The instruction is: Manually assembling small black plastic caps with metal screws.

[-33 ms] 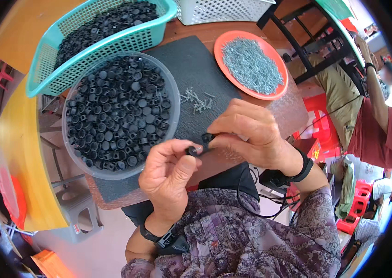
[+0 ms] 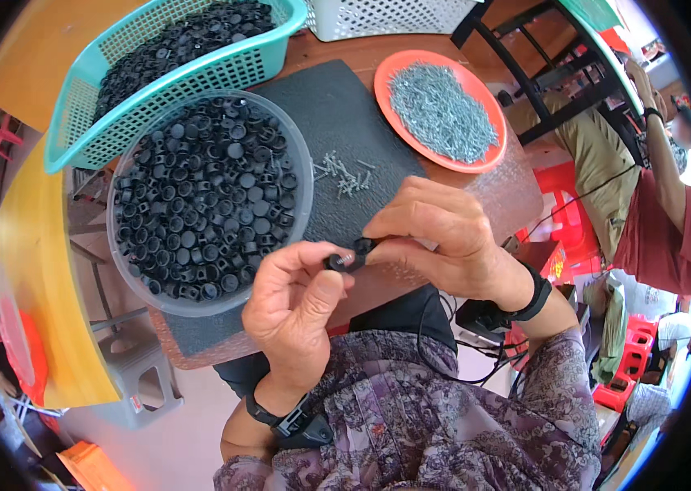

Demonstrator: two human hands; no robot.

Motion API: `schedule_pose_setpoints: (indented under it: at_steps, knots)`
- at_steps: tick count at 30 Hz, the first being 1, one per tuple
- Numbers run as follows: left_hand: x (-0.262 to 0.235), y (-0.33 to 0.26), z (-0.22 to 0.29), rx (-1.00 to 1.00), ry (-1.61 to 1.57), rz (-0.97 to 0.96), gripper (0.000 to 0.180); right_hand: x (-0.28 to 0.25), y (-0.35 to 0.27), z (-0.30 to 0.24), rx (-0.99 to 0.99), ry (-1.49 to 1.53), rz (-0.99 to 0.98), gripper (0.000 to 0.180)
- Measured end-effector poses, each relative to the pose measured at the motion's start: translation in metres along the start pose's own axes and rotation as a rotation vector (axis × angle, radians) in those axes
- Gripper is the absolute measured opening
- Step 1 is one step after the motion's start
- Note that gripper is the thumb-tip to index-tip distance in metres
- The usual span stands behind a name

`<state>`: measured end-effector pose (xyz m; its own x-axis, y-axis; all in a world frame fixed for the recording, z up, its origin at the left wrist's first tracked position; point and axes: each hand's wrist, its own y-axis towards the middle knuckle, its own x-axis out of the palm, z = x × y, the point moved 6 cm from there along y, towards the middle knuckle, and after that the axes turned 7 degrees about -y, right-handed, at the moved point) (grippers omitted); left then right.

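Observation:
Between the thumb and fingertips of my left hand (image 2: 290,307) is a small black plastic cap (image 2: 334,262), with a shiny metallic bit showing beside it. My right hand (image 2: 444,237) pinches another small black plastic piece (image 2: 364,245), partly hidden by the fingers. The two pieces are close together over the table's near edge; whether they touch, I cannot tell. Left of my hands stands a clear round tub (image 2: 306,196) full of black plastic caps (image 2: 198,200). A small pile of screws (image 2: 347,175) lies on the dark mat (image 2: 321,98) just beyond my hands.
An orange-red plate (image 2: 384,98) heaped with screws (image 2: 444,110) stands at the back right. A turquoise basket (image 2: 198,78) of black parts sits behind the tub, beside a white basket (image 2: 394,20). Another person (image 2: 664,213) is at the far right, near red stools (image 2: 562,213).
The whole view has shifted very slightly. My left hand and its black cap have moved a touch up and left; both hands keep their pinch.

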<state>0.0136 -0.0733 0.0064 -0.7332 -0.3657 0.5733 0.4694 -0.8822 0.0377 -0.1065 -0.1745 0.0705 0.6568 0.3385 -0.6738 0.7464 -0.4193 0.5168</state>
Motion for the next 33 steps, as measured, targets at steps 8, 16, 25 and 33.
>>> schedule_pose_setpoints:
  at_steps: [8, 16, 25, 33]
  knots:
    - [0.008, 0.003, -0.003, 0.06, 0.057, 0.042, 0.026, 0.005, -0.015, 0.006, 0.052, 0.179, -0.007, 0.021]
    - [0.012, 0.0, -0.012, -0.004, -0.069, -0.045, 0.023, 0.009, -0.022, 0.003, 0.166, 0.172, 0.041, 0.024]
    - [0.014, 0.002, -0.013, -0.013, -0.097, -0.03, 0.025, 0.01, -0.026, 0.004, 0.225, 0.254, 0.086, 0.024]
    - [0.012, 0.0, -0.006, 0.031, 0.118, -0.006, 0.026, 0.022, -0.037, 0.022, 0.573, 0.819, 0.082, 0.022]
